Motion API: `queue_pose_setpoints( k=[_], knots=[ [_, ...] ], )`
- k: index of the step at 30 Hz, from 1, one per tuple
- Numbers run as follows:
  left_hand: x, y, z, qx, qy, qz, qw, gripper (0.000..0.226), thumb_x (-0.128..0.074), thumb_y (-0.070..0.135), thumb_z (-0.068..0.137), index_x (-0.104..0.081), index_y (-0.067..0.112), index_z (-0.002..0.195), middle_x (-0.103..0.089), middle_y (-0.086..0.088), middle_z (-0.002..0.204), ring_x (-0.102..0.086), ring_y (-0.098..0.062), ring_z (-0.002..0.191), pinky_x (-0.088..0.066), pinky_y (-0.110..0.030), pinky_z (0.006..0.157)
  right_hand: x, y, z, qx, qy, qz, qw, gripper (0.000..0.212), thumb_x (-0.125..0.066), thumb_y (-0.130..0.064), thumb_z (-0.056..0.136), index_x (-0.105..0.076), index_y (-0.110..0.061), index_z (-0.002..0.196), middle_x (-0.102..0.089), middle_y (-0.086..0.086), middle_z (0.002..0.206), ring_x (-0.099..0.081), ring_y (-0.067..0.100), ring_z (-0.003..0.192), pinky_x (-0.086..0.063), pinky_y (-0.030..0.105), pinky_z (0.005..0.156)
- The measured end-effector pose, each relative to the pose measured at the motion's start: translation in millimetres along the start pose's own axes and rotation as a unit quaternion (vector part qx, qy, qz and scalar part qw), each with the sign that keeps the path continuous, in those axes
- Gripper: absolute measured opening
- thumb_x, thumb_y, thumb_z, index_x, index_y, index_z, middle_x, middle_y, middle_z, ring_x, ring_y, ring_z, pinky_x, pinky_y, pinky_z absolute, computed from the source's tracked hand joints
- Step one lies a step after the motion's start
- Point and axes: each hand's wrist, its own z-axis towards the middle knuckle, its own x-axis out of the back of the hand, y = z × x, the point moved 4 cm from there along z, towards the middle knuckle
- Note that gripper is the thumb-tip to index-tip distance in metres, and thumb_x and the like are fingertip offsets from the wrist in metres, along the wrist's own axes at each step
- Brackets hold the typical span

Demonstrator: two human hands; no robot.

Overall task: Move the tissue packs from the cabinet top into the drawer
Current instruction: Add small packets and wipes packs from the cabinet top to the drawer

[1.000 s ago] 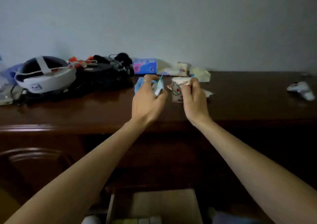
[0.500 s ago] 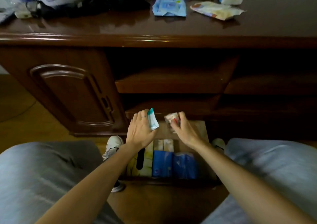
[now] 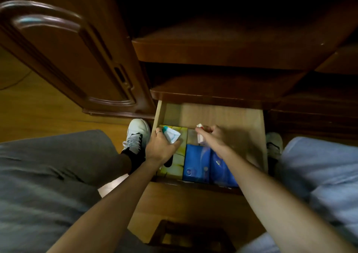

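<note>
Tissue packs now over open drawer [image 3: 258, 121], lower centre of frame; a second ago both were being picked off the worktop. Left hand [image 3: 161, 148] clamped on white-teal pack [image 3: 171, 135], right hand [image 3: 213, 136] on white-red pack [image 3: 199, 134]. Blue packs [image 3: 195, 163] already stowed below. Release likely next.

I see the open drawer [image 3: 222, 115] below the cabinet shelves [image 3: 222, 55]. In it, a box [image 3: 174, 163] lies left, two packs [image 3: 209, 163] side by side to its right. My left hand [image 3: 160, 146] hangs over the box, my right hand [image 3: 215, 138] over the packs.
</note>
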Motion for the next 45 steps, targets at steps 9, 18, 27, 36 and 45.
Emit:
queue_pose_setpoints(
  k=[9,18,27,36,45],
  knots=[
    [-6.5,-1.9,1.8,0.008,-0.010,0.004,1.000,0.095,-0.059,0.078,0.071,-0.041,0.014,0.140,-0.048,-0.005,0.133,-0.058,-0.031,0.114,-0.052,-0.044,0.091,-23.9,-7.1,12.4,0.117,0.016,-0.238,0.964,0.029,-0.075,-0.029,0.091,-0.049,-0.019,0.100,-0.064,0.001,0.094,-0.062,0.017,0.082,-0.051,0.029,0.057],
    [-5.5,-3.1,-0.5,-0.013,-0.006,0.009,1.000,0.090,-0.061,0.077,0.072,-0.041,0.017,0.137,-0.051,-0.003,0.131,-0.060,-0.027,0.110,-0.053,-0.041,0.085,-20.5,-3.2,13.5,0.116,0.040,-0.195,0.973,0.030,-0.081,-0.026,0.085,-0.059,-0.018,0.103,-0.071,0.003,0.103,-0.067,0.020,0.092,-0.060,0.038,0.077],
    [-7.7,-2.4,1.6,-0.009,-0.028,0.014,0.999,0.101,-0.065,0.077,0.068,-0.037,0.015,0.144,-0.050,-0.006,0.134,-0.057,-0.028,0.115,-0.053,-0.043,0.090,-24.9,1.9,13.2,0.122,0.029,-0.249,0.960,0.031,-0.082,-0.014,0.082,-0.066,-0.017,0.108,-0.069,0.008,0.116,-0.067,0.024,0.102,-0.059,0.034,0.078],
    [-9.1,17.9,-7.1,-0.104,0.020,0.161,0.981,0.115,-0.059,0.082,0.074,-0.004,0.026,0.158,-0.025,-0.015,0.158,-0.037,-0.035,0.140,-0.050,-0.047,0.099,-14.9,3.4,8.6,0.125,0.017,-0.283,0.951,0.007,-0.073,-0.022,0.090,-0.072,-0.019,0.096,-0.075,0.001,0.100,-0.063,0.014,0.082,-0.052,0.026,0.065],
    [7.2,12.5,-17.3,-0.128,0.058,0.154,0.978,0.057,-0.052,0.057,0.095,-0.053,0.015,0.134,-0.044,-0.010,0.139,-0.050,-0.027,0.120,-0.056,-0.039,0.076,8.8,-23.1,-20.5,0.208,0.081,-0.268,0.937,0.004,-0.065,-0.029,0.094,-0.063,-0.030,0.091,-0.070,-0.011,0.091,-0.061,0.009,0.076,-0.041,0.022,0.053]
  ],
)
